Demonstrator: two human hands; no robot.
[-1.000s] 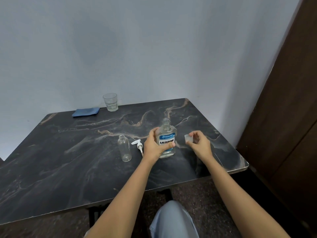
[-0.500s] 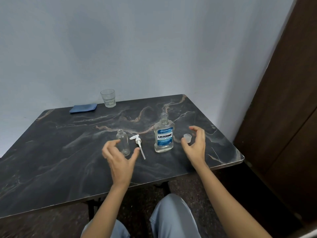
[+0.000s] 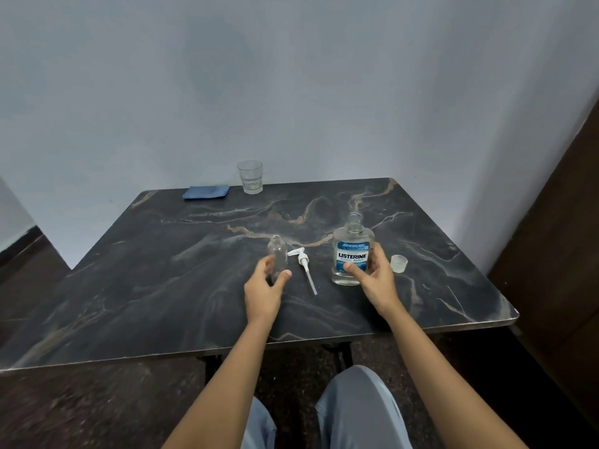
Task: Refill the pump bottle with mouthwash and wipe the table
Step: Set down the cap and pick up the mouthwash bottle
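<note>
Hands are getting ready to pour. Left hand (image 3: pixel 264 286), grip spread, is curling around the small empty pump bottle (image 3: pixel 277 258) to steady it. Right hand (image 3: pixel 376 276) is wrapping the open mouthwash bottle (image 3: pixel 352 254), near the right of the desk (image 3: pixel 162 286). Its cap (image 3: pixel 398 263) is sitting aside, and the pump (image 3: pixel 304 264) is lying between the bottles.

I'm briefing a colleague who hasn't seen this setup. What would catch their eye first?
Probably the open mouthwash bottle with its blue label, standing right of centre on the dark marbled table, the right hand closing around it and its cap set down just to the right. Next, the left hand at the small empty pump bottle, whose white pump lies between the two bottles.
</note>
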